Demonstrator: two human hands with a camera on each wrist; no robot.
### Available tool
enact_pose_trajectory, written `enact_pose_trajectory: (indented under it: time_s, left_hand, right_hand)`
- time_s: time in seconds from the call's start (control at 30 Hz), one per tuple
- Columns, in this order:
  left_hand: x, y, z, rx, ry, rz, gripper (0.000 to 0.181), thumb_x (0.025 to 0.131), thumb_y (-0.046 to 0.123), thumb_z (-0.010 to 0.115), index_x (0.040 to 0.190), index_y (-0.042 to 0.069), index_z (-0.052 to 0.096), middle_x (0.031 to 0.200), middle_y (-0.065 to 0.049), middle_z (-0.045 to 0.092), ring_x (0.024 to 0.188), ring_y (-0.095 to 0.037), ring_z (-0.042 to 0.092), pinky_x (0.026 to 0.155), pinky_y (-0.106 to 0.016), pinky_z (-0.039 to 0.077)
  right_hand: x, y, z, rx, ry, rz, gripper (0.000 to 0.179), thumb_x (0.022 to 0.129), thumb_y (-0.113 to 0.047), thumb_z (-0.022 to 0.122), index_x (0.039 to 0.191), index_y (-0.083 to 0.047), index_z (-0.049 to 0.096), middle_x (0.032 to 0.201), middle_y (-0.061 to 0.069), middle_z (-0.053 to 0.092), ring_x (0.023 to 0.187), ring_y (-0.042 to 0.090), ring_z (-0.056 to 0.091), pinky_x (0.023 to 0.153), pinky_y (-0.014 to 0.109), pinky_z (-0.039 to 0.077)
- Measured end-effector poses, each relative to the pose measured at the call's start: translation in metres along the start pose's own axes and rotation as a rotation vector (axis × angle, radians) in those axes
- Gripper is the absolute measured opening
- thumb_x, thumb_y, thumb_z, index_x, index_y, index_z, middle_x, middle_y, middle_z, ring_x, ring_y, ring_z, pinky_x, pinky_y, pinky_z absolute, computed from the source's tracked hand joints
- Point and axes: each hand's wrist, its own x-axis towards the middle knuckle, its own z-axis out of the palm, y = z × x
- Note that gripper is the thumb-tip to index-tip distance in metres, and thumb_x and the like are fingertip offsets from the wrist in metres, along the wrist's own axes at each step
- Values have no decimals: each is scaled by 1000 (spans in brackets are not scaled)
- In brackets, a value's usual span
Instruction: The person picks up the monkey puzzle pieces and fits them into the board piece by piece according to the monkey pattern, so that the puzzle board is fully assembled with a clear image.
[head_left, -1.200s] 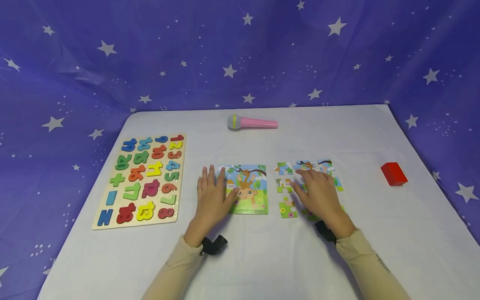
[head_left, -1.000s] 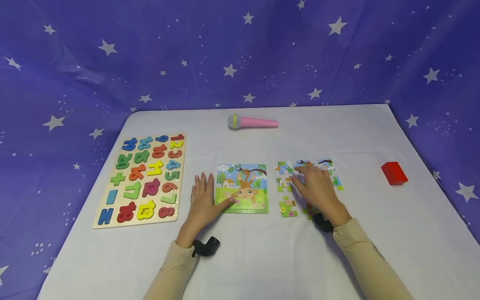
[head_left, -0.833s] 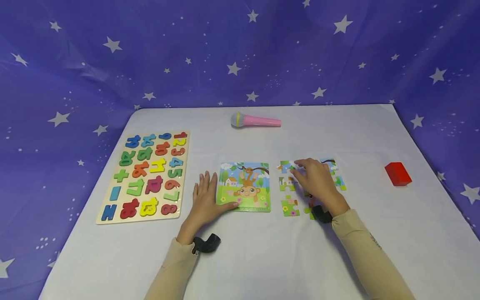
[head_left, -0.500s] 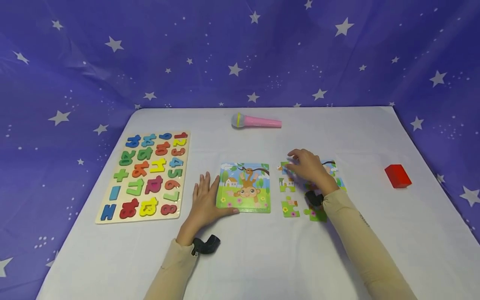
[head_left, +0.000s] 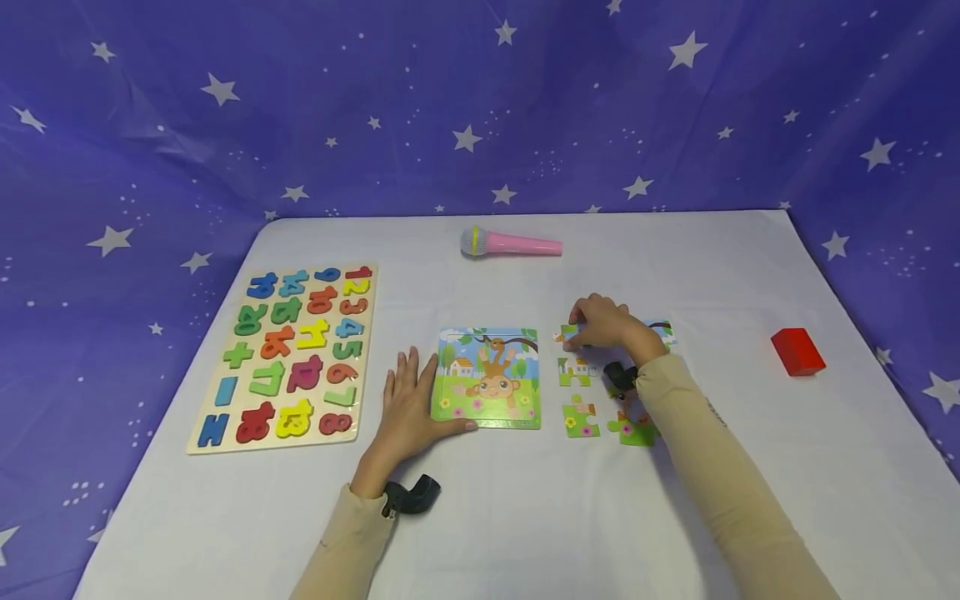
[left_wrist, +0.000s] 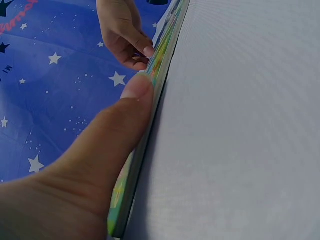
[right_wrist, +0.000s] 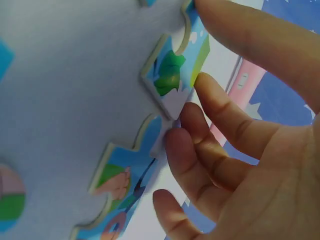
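A square picture board with a monkey hanging from a branch lies in the middle of the table. My left hand spreads around its lower left corner, the straight thumb along the near edge and the fingers by the left edge. Just right of the board are several jigsaw puzzle pieces. My right hand pinches the upper left one, a puzzle piece with green and blue print, between thumb and index finger at its edges. The hand and sleeve hide part of the other pieces.
On the left lies a wooden number board with coloured numerals. A pink toy microphone lies at the back, and a red block sits at the right. A starred purple cloth hangs behind the table.
My right hand has moved left and away from me across the pieces, its thumb and index closing on the upper left one. My left hand has slid off the board's picture to its corner.
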Motion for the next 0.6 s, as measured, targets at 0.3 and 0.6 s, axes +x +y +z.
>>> enact_pose_trajectory:
  time_s: [0.3, 0.6]
  left_hand:
    - [0, 2, -2, 1, 7, 0, 114, 58, 59, 75, 144, 6, 22, 152, -22, 2, 140, -36, -7, 112, -53, -2]
    - [-1, 1, -1, 1, 8, 5, 114, 58, 59, 75, 143, 5, 23, 151, -23, 3, 140, -38, -6, 111, -54, -1]
  right_hand:
    - [-2, 1, 4, 144, 47, -56, 40, 75, -23, 73, 101, -4, 49, 105, 13, 55, 94, 27, 50, 90, 46, 32]
    - [-8, 9, 16, 228, 90, -123, 39, 81, -16, 67, 116, -12, 51, 111, 14, 57, 86, 24, 52, 79, 39, 44]
